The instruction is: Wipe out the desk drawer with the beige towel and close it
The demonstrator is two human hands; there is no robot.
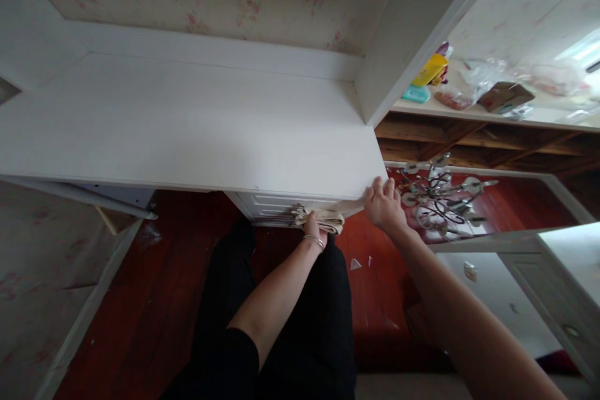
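My left hand (315, 229), with a bracelet at its wrist, is closed on a folded cream cloth (330, 220) with darker markings. The cloth is against or just in front of the white panelled drawer front (269, 207) under the desk; contact is hard to tell. At the right front corner of the white desk (210, 131) rests my right hand (385, 206). Its fingers lie slightly apart over the corner edge, and it holds no loose object. The thumb and palm are partly hidden.
A metal chandelier (438, 197) lies on the red wooden floor (140, 300) to the right. Behind it, a shelf unit (450, 131) bears plastic bags and packages. A white cabinet (553, 300) stands at lower right. Small scraps (355, 264) lie near my legs.
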